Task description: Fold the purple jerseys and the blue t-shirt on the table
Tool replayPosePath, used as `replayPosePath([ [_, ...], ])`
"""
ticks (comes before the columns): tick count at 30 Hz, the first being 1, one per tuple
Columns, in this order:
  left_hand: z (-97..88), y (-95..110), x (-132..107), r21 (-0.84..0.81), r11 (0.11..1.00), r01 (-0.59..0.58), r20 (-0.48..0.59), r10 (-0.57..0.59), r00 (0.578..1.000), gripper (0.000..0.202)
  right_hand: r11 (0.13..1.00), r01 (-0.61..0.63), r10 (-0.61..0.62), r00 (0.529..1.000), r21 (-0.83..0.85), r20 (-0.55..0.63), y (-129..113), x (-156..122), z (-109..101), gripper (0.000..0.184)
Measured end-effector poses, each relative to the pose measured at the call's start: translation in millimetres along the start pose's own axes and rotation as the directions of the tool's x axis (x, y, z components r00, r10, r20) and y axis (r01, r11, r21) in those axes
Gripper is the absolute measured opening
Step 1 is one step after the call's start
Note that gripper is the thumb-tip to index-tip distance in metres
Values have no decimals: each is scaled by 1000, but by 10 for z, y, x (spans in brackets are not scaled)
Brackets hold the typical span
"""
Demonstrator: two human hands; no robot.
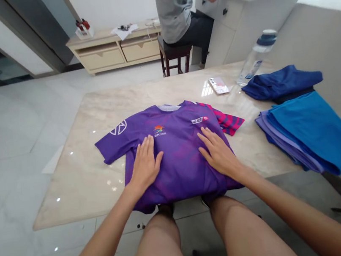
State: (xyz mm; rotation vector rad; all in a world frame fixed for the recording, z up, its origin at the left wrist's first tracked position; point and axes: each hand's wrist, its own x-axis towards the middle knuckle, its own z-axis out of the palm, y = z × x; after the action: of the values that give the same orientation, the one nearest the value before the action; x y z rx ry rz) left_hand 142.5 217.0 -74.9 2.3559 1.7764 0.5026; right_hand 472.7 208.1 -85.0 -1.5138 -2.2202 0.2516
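A purple T-shirt lies front side up on the marble-look table, its collar pointing away from me. Its lower part hangs over the near edge. One sleeve is plain purple with a white emblem; the other has pink and dark stripes. My left hand rests flat on the left half of the chest, fingers stretched out, just below a small colourful logo. On the right half, below the "BIG" print, my right hand also lies flat with its fingers spread. Neither hand grips the cloth.
At the table's right lie a stack of folded blue and lilac cloths and a dark blue garment. Behind them stands a clear water bottle, with a phone to its left. Beyond, a person sits on a stool by a white desk.
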Motion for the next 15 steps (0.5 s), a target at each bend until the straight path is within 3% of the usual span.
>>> replayPosePath([
  [2, 108, 10, -367, 39, 998, 51, 50, -53, 997, 74, 997, -64, 65, 997, -36, 32, 16, -480, 60, 66],
  [5, 130, 12, -669, 102, 990, 99, 76, -107, 991, 72, 992, -88, 94, 994, -91, 62, 78, -908, 73, 66],
  [11, -94, 179, -916, 230, 970, 79, 101, -104, 989, 68, 990, -21, 33, 995, -140, 89, -2, -1214, -58, 62],
  [15, -413, 383, -1061, 311, 947, 85, 221, -159, 962, 59, 981, -32, 72, 976, -193, 206, -239, -1224, -401, 52],
])
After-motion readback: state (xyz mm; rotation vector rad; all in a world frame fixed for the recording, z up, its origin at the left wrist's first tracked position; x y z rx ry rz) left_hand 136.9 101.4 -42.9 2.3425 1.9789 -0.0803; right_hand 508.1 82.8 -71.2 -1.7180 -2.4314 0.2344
